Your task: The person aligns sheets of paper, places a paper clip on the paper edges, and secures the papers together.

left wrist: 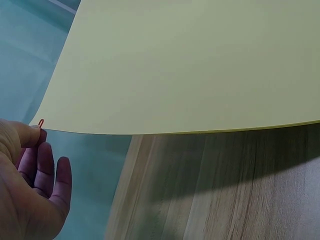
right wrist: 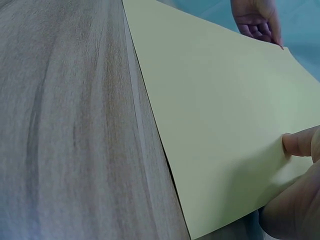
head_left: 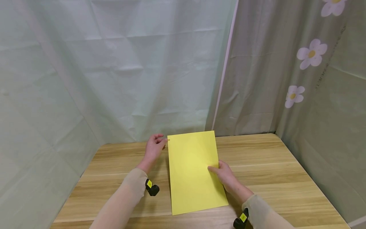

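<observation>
A yellow sheet of paper [head_left: 191, 178] is held tilted over the wooden table, its far end raised. At its far left corner my left hand [head_left: 154, 148] pinches a small red paper clip [left wrist: 41, 122] between thumb and forefinger; the clip's loop shows on the paper's face. The other left fingers curl loosely below the corner. My right hand [head_left: 226, 175] grips the sheet's right edge, thumb [right wrist: 295, 144] flat on the top face and the remaining fingers hidden underneath. In the left wrist view, the edge looks like more than one layer.
The wooden table [head_left: 257, 165] extends on both sides of the paper. A pale curtain [head_left: 160, 70] hangs behind its far edge, and a grey curtain with white flowers [head_left: 311, 54] stands at the right. A small black camera [head_left: 152, 188] is strapped to each wrist.
</observation>
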{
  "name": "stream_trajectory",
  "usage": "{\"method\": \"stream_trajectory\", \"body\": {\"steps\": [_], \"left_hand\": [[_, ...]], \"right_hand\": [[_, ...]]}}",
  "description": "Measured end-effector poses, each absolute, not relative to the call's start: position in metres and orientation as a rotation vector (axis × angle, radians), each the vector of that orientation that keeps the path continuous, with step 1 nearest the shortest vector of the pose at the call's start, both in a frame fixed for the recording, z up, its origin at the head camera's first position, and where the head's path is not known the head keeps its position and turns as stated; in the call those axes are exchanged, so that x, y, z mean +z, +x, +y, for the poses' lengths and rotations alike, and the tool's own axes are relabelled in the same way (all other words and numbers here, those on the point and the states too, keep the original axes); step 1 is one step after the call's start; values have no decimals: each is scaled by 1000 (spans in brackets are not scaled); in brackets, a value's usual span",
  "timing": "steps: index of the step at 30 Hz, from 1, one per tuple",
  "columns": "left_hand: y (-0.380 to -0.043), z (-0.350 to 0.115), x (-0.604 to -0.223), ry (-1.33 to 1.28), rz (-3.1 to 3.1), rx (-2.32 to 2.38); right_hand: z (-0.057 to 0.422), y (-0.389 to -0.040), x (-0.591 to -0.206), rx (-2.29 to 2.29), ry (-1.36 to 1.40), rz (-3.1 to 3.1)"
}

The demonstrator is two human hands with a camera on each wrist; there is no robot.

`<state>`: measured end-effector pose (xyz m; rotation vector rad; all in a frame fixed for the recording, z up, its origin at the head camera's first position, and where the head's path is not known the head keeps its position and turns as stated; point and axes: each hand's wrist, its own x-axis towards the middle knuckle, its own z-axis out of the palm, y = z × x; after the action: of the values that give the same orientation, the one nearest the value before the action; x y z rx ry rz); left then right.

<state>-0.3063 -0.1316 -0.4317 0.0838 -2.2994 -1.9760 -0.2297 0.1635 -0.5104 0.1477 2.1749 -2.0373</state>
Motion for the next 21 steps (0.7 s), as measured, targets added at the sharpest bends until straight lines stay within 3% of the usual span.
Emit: {"method": "stream_trajectory", "body": {"steps": [21], "left_hand": [[-310,-132,-434,93,-2363,-1993]], "right_hand": [[163,-227,-510,-2014,125,2193]]}}
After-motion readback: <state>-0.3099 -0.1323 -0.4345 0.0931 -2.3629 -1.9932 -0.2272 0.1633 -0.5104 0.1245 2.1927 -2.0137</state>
